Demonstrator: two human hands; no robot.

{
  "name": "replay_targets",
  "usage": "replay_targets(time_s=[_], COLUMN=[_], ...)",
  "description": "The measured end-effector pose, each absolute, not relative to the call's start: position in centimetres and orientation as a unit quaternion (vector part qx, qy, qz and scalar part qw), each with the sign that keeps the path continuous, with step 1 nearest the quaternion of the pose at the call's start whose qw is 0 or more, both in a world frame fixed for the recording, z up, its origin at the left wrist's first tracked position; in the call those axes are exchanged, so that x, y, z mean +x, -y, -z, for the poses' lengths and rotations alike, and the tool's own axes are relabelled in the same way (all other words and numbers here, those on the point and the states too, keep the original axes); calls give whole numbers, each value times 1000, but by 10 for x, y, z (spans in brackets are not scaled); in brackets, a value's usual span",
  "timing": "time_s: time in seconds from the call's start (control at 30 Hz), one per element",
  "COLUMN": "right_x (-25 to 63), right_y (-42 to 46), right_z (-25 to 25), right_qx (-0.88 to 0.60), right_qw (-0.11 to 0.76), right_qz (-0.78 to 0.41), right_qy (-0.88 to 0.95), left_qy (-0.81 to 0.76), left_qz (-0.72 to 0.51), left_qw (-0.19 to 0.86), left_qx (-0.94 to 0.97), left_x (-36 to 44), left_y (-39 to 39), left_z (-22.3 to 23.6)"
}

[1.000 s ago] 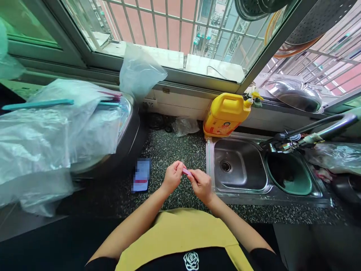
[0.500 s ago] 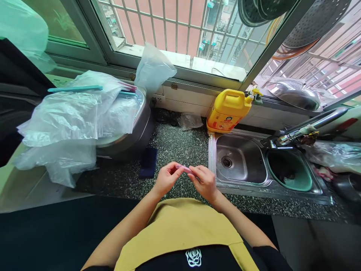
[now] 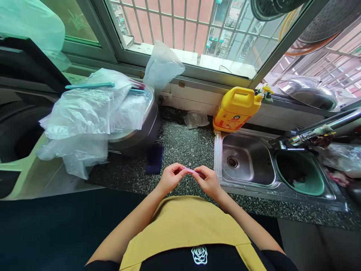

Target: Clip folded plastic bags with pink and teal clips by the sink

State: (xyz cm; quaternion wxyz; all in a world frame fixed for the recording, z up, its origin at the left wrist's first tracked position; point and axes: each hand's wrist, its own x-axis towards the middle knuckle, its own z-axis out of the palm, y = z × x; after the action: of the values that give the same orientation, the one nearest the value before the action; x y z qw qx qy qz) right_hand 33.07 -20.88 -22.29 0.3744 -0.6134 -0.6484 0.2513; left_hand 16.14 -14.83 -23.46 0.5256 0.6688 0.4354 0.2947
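Observation:
Both hands meet over the speckled counter [image 3: 183, 146], close to my body. My left hand [image 3: 170, 178] pinches one end of a small pink strip-like object [image 3: 189, 171]. My right hand [image 3: 209, 182] pinches its other end, fingers curled. What the pink thing is I cannot make out. A dark blue phone [image 3: 155, 159] lies flat on the counter just left of my hands.
A steel sink [image 3: 245, 165] with a green basin [image 3: 300, 177] sits to the right, under a tap [image 3: 318, 130]. A yellow detergent jug [image 3: 236, 109] stands behind it. Left, crumpled plastic bags [image 3: 84, 116] cover a metal pot [image 3: 141, 130]. A barred window runs along the back.
The view has shifted so everything sits further right and lower. My hands stay together on the pink object, now held flatter and lower. The phone's screen has gone dark.

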Motion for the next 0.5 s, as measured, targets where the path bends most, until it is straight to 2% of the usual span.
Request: replay_targets(time_s=[0.2,0.3,0.5], right_x=[331,330,334], right_y=[198,196,193], right_z=[248,250,246], right_qx=[-665,-666,-670], right_qw=[348,347,372], right_qz=[-253,-254,-244], right_qy=[611,610,594], left_qy=[-596,-601,-600], left_qz=[-187,-140,-164], left_qw=[270,226,141], left_qx=[733,754,770], left_x=[141,138,133], left_y=[99,86,111], left_z=[305,323,326])
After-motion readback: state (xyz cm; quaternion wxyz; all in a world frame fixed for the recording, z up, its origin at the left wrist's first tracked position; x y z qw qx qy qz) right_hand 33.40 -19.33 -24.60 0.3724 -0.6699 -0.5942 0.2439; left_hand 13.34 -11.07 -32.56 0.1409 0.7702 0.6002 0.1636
